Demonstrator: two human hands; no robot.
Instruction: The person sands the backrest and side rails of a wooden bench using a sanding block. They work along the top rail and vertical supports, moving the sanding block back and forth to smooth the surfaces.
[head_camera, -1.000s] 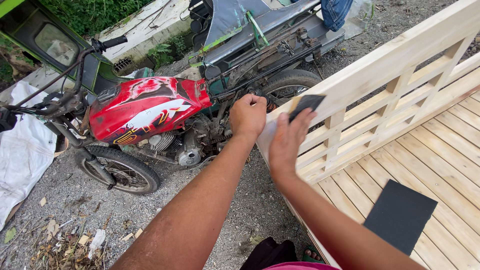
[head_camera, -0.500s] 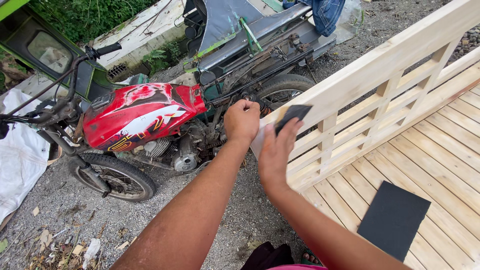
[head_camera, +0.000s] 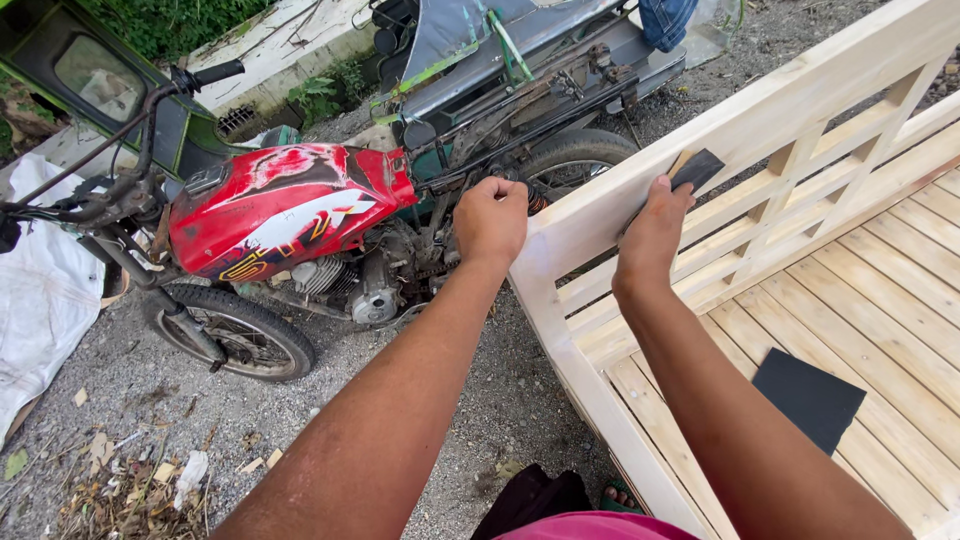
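Sanding was under way on the pale wooden frame (head_camera: 760, 130). The right hand (head_camera: 652, 238) pressed a small dark sanding block (head_camera: 696, 168) against the side of the frame's top rail, fingers curled around the block and gripping it. The left hand (head_camera: 490, 218) was clenched in a fist over the rail's corner end, bracing the frame. By the look of it, the rail and slats were already smooth and evenly pale, though I could not tell which stretches had been worked; the job seemed mid-way at most. Counted: one frame, one block, and one loose black sandpaper sheet (head_camera: 808, 396) lying on the frame's slats, below the right forearm. Beyond the frame's corner stood one red motorcycle (head_camera: 285, 215) on gravel, with one white sack (head_camera: 40, 290) further left.
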